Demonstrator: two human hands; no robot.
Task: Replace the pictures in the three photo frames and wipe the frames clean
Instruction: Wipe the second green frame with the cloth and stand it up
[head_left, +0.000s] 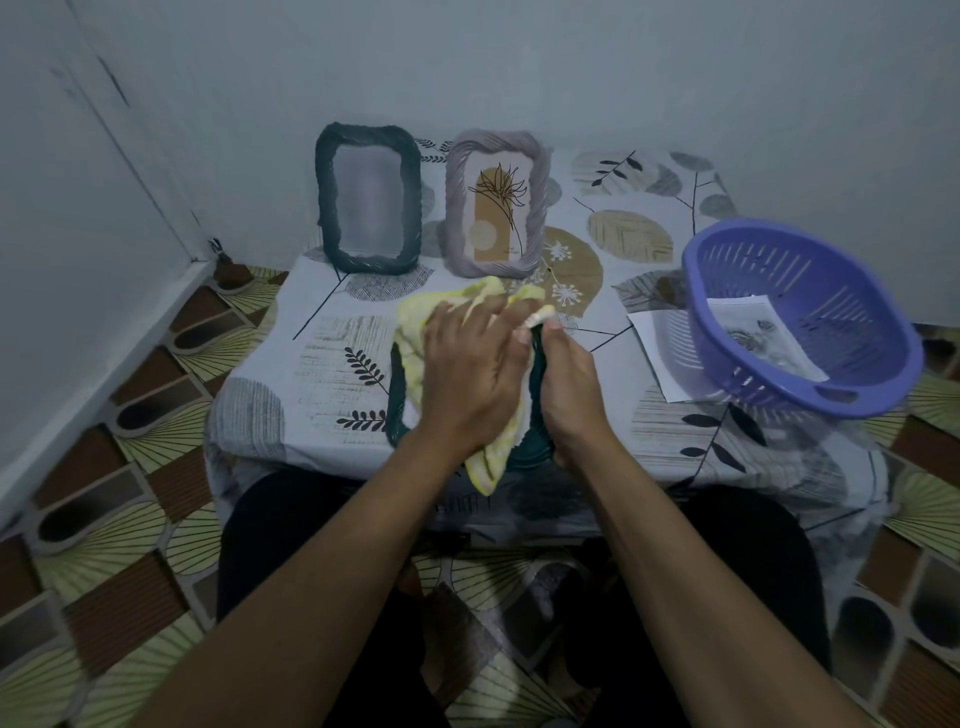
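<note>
table (613, 366): left grip (467, 379) flat on yellow cloth (413, 322), right grip (569, 395) round green frame (532, 449)

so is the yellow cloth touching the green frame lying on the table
Touching. The head view shows the yellow cloth lying over the flat green frame, pressed down by the left hand while the right hand grips the frame's edge.

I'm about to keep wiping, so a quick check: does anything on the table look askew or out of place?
The basket at the right sits tilted and seems to overhang the edge of the table. A sheet is pinned under its near side. It might slip off if bumped. Nothing else stands out.
</note>
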